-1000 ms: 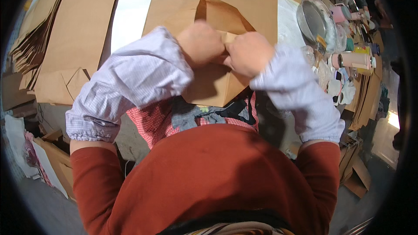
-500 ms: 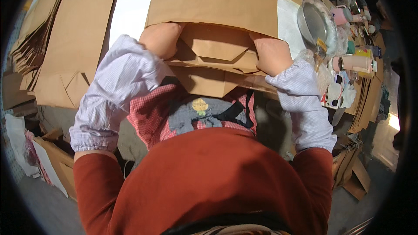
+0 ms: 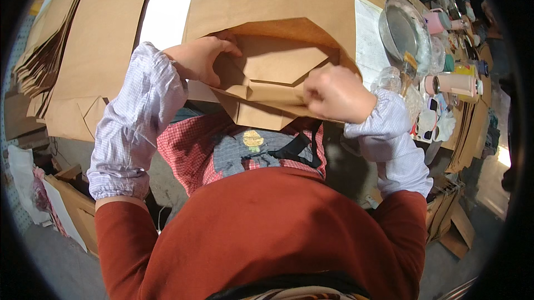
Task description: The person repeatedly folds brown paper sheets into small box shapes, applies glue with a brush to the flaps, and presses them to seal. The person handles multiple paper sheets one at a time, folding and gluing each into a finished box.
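Left hand (image 3: pixel 201 58) spread over the left flap of the folded bottom of a brown paper bag (image 3: pixel 278 22), fingers loosely curled and pressing down, thumb at the flap edge; not closed around anything. Right hand (image 3: pixel 334 93) closed to a near fist, pinching the right corner of the same folded bottom. Bag lying flat on the desk (image 3: pixel 167 5) straight ahead, its folded end hanging over the near edge above a red checked apron (image 3: pixel 183 150). For a clean fold: keep the left palm flat to hold the flap against the crease, draw the right corner taut along the fold line, then press outward from the centre so both diagonal creases meet squarely. Avoid lifting the bag body, probably enough to skew the layers. More flat brown bags (image 3: pixel 89 61) stacked to the left, overlapping the white desk top. At right, a round metal basin (image 3: pixel 400 30), pink cups (image 3: pixel 436 22) and small bottles, crowded together. Below the desk, cardboard boxes (image 3: pixel 72 205) on a grey floor; bright daylight at far right
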